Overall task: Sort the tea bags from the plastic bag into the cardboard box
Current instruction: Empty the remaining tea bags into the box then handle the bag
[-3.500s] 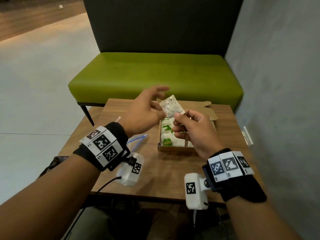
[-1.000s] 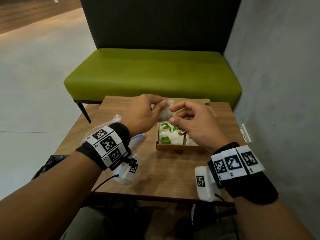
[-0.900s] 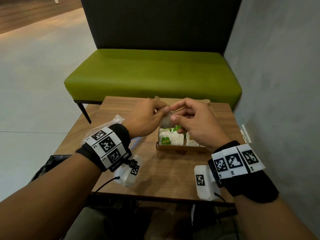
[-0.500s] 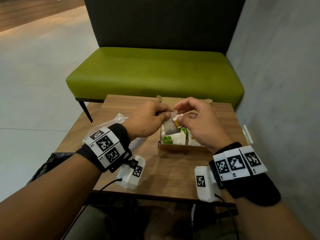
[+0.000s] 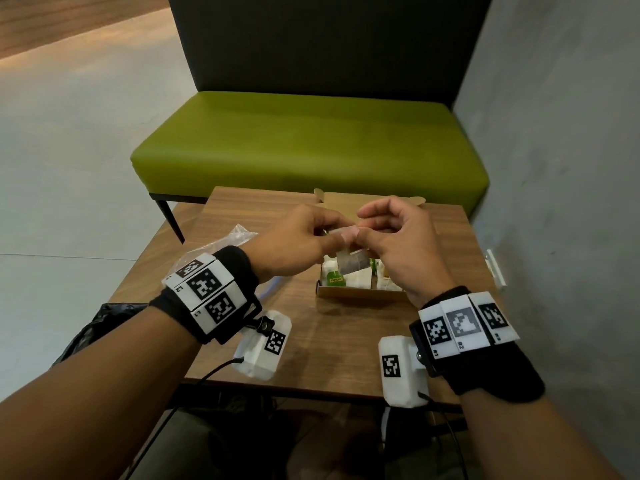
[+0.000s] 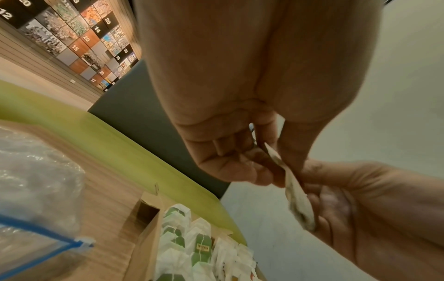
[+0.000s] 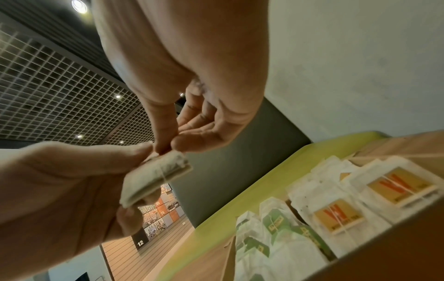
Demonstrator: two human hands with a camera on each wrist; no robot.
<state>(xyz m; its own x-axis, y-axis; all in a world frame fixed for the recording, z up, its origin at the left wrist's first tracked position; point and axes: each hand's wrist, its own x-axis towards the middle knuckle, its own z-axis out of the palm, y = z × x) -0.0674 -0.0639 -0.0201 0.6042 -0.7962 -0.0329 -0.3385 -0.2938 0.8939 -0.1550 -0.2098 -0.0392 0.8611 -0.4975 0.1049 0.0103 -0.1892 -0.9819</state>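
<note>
Tea bag held over the box
A tea bag (image 5: 350, 264) is pinched by the left hand (image 5: 294, 242) and right hand (image 5: 398, 244) above the cardboard box (image 5: 360, 292).

Green bench (image 5: 308, 140), grey wall (image 5: 561, 133), seemingly concrete floor (image 5: 69, 150)

We see our left hand (image 5: 294, 244) and right hand (image 5: 398, 244) meeting above the cardboard box (image 5: 356, 293), both pinching one tea bag (image 5: 351, 264) that hangs between the fingers (image 5: 346, 237). The open box sits on the wooden worktop (image 5: 329, 334), with green-tagged tea bags (image 5: 334, 277) inside. The plastic bag (image 5: 239, 233) lies behind our left wrist. Beyond stands a green bench (image 5: 311, 143).
</note>
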